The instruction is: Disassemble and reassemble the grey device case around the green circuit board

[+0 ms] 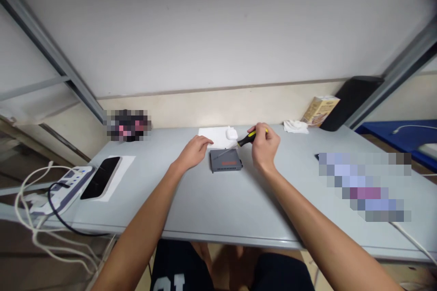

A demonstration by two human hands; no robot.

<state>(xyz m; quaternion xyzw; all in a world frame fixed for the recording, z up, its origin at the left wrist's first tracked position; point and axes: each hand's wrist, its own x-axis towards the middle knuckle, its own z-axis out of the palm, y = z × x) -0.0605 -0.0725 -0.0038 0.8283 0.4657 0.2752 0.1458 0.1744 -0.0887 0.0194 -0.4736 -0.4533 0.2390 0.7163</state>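
A small dark grey metal box [226, 166] with reddish-orange lettering and a row of vent holes along its near side lies flat on the desk. My right hand [266, 148] is closed round the black and yellow handle of a screwdriver [246, 138]. Its thin shaft slants down to the left across the top of the box; whether the tip touches cannot be made out. At the box's far left corner is my left hand [194, 151], fingers stretched towards the right, holding nothing visible. Behind the box, a white earbud case [231, 133] rests on a white paper sheet [213, 135].
On the left are a phone [101, 178] on paper, a power strip [70, 186] and loose cables. Blurred-out items sit at back left and on the right. A tissue [295, 126], a yellow carton [320, 110] and a black object [351, 100] stand at back right.
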